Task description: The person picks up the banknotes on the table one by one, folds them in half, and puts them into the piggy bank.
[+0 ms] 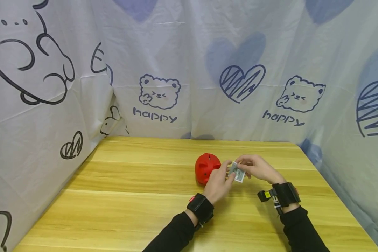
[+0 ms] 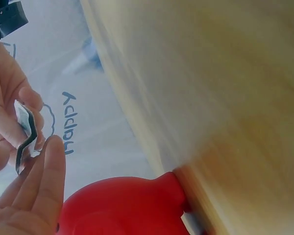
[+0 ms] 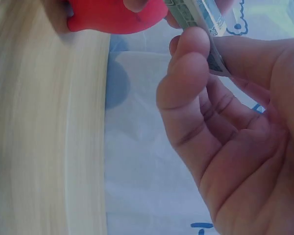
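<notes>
A small folded banknote [image 1: 238,174], greenish with a pale edge, is held up between both hands over the table. My right hand [image 1: 259,169] pinches one end of it between thumb and fingertips, as the right wrist view shows close up. The thumb of my left hand [image 1: 218,184] lies against the other side of the note, with the fingers behind it. In the left wrist view the banknote [image 2: 26,122] appears edge-on and bent. Just left of the hands stands a red piggy bank [image 1: 203,168] with a dark slot on top, partly covered by my left hand.
The yellow wood-grain table [image 1: 129,203] extends left and in front of the hands. White cloth [image 1: 201,115] printed with bears and hearts hangs behind it and along both sides. Black bands with small cameras [image 1: 285,194] sit on the wrists.
</notes>
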A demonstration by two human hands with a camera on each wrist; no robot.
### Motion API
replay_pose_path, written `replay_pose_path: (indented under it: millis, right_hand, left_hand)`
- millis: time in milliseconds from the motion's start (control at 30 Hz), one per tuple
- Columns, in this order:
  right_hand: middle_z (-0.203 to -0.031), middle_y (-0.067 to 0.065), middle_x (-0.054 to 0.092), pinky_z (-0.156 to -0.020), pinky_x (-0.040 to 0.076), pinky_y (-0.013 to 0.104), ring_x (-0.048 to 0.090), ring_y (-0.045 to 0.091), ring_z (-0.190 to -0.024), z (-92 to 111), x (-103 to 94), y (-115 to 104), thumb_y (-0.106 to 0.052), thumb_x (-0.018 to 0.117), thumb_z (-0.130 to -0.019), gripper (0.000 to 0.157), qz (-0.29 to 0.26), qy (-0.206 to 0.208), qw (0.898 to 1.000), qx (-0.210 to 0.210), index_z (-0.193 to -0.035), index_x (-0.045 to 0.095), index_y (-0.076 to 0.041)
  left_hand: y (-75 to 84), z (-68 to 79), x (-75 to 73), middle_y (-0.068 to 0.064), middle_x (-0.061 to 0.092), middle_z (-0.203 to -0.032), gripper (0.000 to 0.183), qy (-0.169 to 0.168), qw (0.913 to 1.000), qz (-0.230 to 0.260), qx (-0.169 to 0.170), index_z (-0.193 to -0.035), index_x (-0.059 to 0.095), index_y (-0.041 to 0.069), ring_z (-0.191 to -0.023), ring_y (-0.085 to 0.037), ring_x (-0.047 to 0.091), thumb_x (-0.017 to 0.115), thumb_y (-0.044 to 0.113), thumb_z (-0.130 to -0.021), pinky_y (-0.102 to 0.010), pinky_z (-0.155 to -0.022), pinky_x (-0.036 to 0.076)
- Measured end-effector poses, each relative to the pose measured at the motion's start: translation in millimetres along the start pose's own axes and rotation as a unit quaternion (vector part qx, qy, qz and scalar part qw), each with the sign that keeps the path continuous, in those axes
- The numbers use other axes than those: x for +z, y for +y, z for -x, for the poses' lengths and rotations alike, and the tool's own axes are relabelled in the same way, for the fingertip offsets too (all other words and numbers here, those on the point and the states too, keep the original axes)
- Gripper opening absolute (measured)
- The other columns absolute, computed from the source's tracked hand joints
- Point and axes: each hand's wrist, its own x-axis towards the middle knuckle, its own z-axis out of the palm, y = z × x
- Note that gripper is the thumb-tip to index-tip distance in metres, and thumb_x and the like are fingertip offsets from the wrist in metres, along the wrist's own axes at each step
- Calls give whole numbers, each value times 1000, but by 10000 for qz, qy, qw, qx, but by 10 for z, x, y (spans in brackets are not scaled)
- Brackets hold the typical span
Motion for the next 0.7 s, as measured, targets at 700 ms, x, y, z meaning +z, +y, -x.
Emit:
replay_pose_path:
  millis: [700]
  right_hand:
    - [-89, 16, 70, -66, 58, 40, 66, 32, -73, -56, -23, 155, -30, 64, -96, 36, -415, -504, 9975, -261, -124, 64, -8]
  left_hand:
    - [-10, 6, -25, -16, 74, -101, 8, 749, 9971, -93, -36, -102, 56, 9, -63, -6, 64, 56, 17, -100, -16, -46, 41]
